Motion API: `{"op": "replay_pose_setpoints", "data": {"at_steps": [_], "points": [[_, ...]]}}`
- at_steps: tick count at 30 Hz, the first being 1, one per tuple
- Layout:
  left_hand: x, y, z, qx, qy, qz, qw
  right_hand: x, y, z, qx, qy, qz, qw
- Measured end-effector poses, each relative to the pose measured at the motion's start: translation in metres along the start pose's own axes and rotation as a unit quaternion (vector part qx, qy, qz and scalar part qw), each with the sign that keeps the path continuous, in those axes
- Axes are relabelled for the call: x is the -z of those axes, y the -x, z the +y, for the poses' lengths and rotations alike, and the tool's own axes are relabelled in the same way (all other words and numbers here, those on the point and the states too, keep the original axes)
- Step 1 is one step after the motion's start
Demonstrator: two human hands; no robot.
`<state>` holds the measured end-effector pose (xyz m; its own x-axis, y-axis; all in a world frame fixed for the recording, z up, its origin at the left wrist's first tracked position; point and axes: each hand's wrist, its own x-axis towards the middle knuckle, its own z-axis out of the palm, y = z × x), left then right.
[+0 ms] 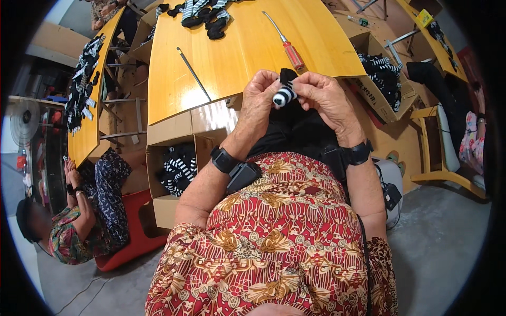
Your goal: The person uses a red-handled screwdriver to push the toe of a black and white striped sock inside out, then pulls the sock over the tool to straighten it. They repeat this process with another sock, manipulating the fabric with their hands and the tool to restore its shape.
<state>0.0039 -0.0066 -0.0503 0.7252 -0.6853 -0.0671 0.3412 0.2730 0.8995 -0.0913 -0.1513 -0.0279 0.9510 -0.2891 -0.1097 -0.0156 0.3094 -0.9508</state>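
Note:
My left hand (259,97) and my right hand (327,95) meet in front of the wooden table's (232,58) near edge, both pinching a small black-and-white striped sock (285,92). Its black end sticks up between my fingertips. A black band with a device sits on each wrist. On the table just beyond my hands lies a screwdriver with a red handle (291,54). A thin metal rod (193,72) rests on the tabletop to the left. My lap, in red patterned cloth, fills the lower view.
A pile of striped socks (203,15) sits at the table's far edge. Cardboard boxes of socks stand left (176,168) and right (382,79) of me. A seated person (84,210) works at a second sock-covered table (87,89) on the left; another sits far right.

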Motion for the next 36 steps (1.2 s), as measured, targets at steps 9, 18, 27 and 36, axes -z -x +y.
{"op": "replay_pose_setpoints", "data": {"at_steps": [9,18,27,36], "points": [[-0.003,-0.006,-0.001,0.033,0.139,-0.07,0.987,-0.01,-0.009,0.01,0.068,-0.041,0.082,0.993],[-0.004,0.009,0.009,0.048,0.118,-0.095,0.987,-0.009,-0.006,0.01,0.065,-0.048,0.054,0.995],[0.002,-0.002,0.015,0.062,0.086,-0.04,0.994,-0.021,0.01,-0.012,0.139,0.186,0.055,0.971],[0.001,0.002,0.008,0.034,-0.034,-0.009,0.999,-0.003,0.007,-0.014,0.05,0.216,0.012,0.975]]}}
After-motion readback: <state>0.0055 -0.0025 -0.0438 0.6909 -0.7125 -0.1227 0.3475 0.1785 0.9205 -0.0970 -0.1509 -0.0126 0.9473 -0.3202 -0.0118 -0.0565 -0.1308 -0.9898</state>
